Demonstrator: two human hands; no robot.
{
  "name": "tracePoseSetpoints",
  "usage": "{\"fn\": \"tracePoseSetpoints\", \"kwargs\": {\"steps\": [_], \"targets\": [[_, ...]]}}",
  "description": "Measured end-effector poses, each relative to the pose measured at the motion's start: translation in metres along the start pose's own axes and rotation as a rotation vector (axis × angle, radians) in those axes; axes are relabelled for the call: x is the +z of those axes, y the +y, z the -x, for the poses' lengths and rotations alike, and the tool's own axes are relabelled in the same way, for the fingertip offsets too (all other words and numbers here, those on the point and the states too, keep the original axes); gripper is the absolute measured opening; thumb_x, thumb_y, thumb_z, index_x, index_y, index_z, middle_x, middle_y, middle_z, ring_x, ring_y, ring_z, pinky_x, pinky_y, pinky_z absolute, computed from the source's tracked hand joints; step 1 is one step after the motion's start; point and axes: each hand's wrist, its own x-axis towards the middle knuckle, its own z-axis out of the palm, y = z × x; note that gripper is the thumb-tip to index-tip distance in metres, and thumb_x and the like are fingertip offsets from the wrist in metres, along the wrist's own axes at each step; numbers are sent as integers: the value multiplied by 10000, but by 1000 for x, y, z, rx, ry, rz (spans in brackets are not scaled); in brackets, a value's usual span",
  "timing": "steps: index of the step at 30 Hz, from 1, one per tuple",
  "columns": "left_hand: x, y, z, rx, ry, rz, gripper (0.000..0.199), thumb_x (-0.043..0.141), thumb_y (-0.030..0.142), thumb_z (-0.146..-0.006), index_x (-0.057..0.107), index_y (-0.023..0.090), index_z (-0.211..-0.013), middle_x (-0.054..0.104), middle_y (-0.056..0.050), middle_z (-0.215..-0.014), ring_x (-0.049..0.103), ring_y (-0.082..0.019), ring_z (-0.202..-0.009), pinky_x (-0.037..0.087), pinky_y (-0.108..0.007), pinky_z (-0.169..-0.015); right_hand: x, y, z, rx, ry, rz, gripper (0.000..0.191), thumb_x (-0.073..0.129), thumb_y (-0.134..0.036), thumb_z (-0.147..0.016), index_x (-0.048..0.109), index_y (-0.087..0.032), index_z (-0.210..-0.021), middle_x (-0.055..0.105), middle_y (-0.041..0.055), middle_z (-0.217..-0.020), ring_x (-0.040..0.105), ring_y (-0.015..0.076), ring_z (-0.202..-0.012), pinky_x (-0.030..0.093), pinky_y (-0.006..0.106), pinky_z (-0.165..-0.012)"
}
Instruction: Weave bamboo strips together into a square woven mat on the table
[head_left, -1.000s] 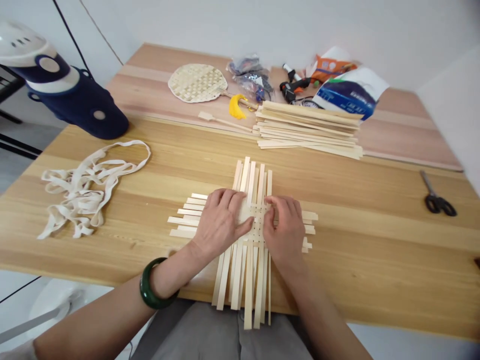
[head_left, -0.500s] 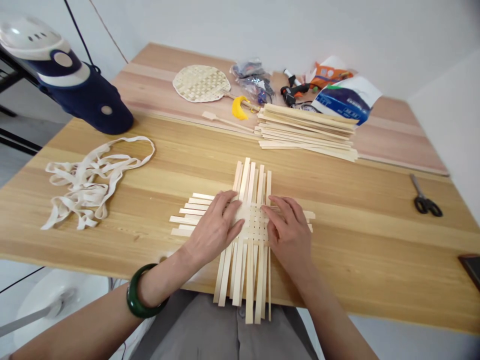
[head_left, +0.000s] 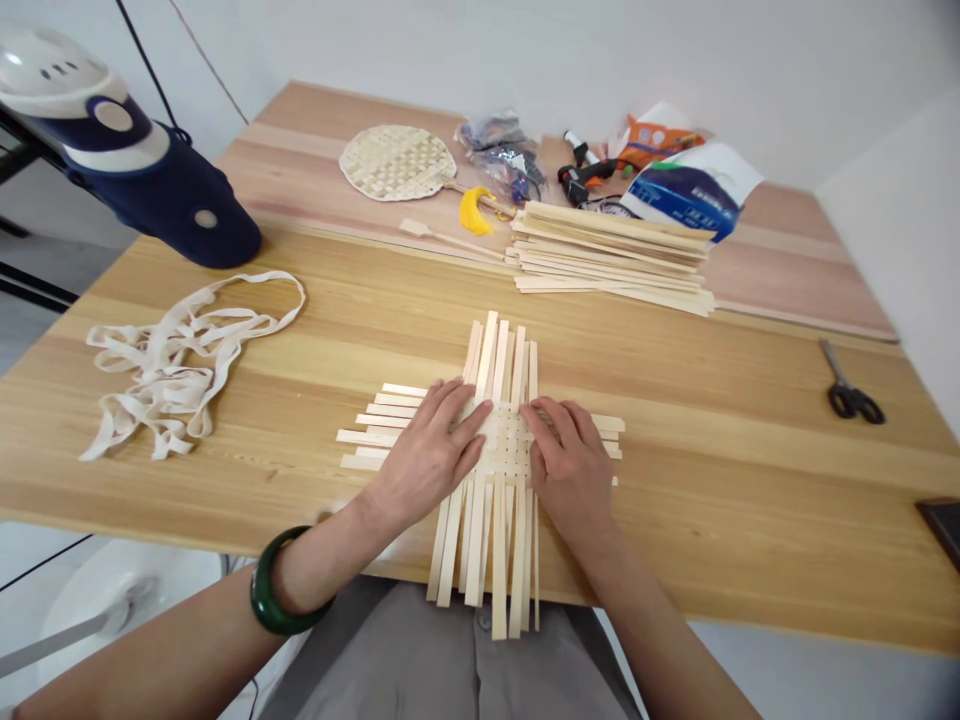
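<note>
A cross-shaped weave of flat pale bamboo strips [head_left: 511, 440] lies on the table in front of me, with loose strip ends fanning out on every side. My left hand [head_left: 431, 440] rests open on the weave's left part, fingers stretched out over the strips. On the right edge of the woven middle, my right hand [head_left: 571, 468] touches the strips with bent fingertips, its thumb apart from the index finger. Both hands hide parts of the sideways strips. A green bangle [head_left: 281, 583] circles my left wrist.
White cloth tape [head_left: 196, 385] lies tangled at left, near a dark blue bottle [head_left: 169, 195]. Behind are a woven fan [head_left: 397, 162], a yellow bundle [head_left: 475, 210], stacked strips [head_left: 611, 258], a glue gun [head_left: 583, 182] and a blue packet [head_left: 679, 200]. Scissors [head_left: 851, 388] lie right.
My right hand has shifted slightly left, and its fingers are more bent against the weave's edge. The rightmost upright strip has moved a little inward. My left hand stays nearly in place.
</note>
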Motion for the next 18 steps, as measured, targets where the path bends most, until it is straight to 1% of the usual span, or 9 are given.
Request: {"fn": "tracePoseSetpoints", "kwargs": {"steps": [2,4,6,8,10,13,15,18], "targets": [[1,0,1,2,7,2,305,493,183,-962,536,150,-1262,538,-167,-1277,460,-326,-1321,422,-586,-1099,-2,0,-1,3,3,-12,363,449,-81,-907,637,-184,-1200,662,81,-1192,535,267,-1125,493,442,-979],[1,0,1,2,10,5,315,498,180,-958,535,147,-1269,542,-168,-1275,462,-327,-1320,419,-592,-1100,-6,3,-4,28,29,-67,351,445,-71,-906,644,-181,-1174,672,79,-1160,550,252,-1106,505,415,-956],[2,0,1,13,19,-3,318,504,174,-954,536,134,-1268,543,-172,-1271,461,-330,-1319,415,-594,-1103,-11,10,-10,81,78,-106,306,454,-81,-911,663,-183,-1110,684,74,-1096,572,232,-1056,516,383,-916],[2,0,1,30,32,-24,317,509,169,-950,538,114,-1261,538,-181,-1268,460,-336,-1316,413,-591,-1106,-16,20,-17,138,97,-82,222,495,-125,-914,685,-189,-1006,693,67,-1013,579,224,-982,518,367,-847],[3,0,2,38,39,-40,319,508,164,-949,534,105,-1261,532,-186,-1271,459,-339,-1314,415,-589,-1105,-20,29,-24,175,24,-52,154,543,-178,-907,694,-205,-897,696,51,-942,571,225,-928,504,360,-781],[4,-1,2,30,37,-39,321,497,163,-950,524,130,-1269,529,-177,-1282,458,-333,-1318,423,-594,-1097,-23,38,-34,191,-150,-83,137,580,-208,-898,690,-221,-818,692,30,-926,565,219,-922,480,351,-754],[4,-1,3,25,32,-33,323,493,163,-950,520,143,-1272,529,-173,-1287,457,-332,-1322,423,-596,-1096,-25,40,-40,162,-227,-101,120,600,-198,-885,685,-219,-802,688,28,-927,563,215,-931,472,344,-752],[4,0,3,23,36,-17,348,486,153,-947,503,131,-1294,530,-184,-1294,450,-335,-1329,408,-595,-1107,-26,40,-47,80,-296,-96,120,611,-178,-873,672,-215,-776,682,26,-886,560,211,-906,457,329,-711]]}}
